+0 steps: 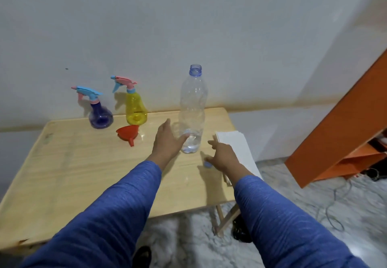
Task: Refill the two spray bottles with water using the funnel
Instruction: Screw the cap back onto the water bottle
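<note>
A purple spray bottle (101, 117) and a yellow spray bottle (136, 110) stand at the back of the wooden table (73, 175), both with their trigger heads on. A red funnel (127, 133) lies on its side in front of them. A tall clear water bottle (193, 104) stands uncapped, with only a little water at its bottom. My left hand (167, 142) is open beside the bottle's base, thumb against it. My right hand (224, 156) is open low over the table, its thumb at the small blue cap (207, 164).
A folded white cloth or paper (240, 148) lies at the table's right edge, under my right hand. An orange shelf unit (345, 131) stands to the right. Cables (335, 204) trail across the pale floor. A wall is close behind the table.
</note>
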{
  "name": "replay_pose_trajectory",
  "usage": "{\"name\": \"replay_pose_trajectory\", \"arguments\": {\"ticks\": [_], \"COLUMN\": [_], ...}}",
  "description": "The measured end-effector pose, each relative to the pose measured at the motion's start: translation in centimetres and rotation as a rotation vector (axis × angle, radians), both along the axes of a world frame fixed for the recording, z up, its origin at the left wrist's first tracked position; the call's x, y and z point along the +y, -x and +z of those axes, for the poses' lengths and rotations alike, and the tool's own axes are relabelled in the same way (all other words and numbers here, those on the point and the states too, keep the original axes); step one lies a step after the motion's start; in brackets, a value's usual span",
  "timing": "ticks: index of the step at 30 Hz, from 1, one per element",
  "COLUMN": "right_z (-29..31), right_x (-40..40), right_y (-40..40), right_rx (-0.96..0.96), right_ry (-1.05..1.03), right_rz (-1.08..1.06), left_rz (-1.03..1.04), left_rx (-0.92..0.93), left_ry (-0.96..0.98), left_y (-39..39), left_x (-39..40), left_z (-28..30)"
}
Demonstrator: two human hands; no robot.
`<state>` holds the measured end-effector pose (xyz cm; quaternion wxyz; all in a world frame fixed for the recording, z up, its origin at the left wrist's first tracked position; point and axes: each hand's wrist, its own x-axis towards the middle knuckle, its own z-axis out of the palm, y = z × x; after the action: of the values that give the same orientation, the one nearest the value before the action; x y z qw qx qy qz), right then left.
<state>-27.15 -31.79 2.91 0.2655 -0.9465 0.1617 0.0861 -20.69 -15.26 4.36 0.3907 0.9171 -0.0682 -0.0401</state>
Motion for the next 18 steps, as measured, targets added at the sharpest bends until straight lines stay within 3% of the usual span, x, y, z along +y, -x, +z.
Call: {"name": "replay_pose_trajectory", "arguments": {"ticks": [3,8,12,18], "right_z": [-2.0,-5.3,-7.1,-8.9], "right_x": [-0.5,-0.9,-0.8,-0.6], "right_y": [0.7,0.3,-0.4,-1.6], "right_rx": [-0.048,-0.071,-0.096,-0.121], "right_ry": [-0.191,-0.225,-0.307,-0.217], "right_rz": [-0.076,-0.099,-0.139,-0.07], "left_rz": [0.014,0.017,0.012,-0.026], "left_rx": [-0.122,-0.274,-0.306,-0.273], "left_ry": [0.186,0.402,0.483,0.499], "left_y": [-0.8,-2.6,-4.2,-5.2], "left_x": [-1.7,-3.4,-4.0,-4.3], "left_z": [0.7,2.6,3.7,3.7]}}
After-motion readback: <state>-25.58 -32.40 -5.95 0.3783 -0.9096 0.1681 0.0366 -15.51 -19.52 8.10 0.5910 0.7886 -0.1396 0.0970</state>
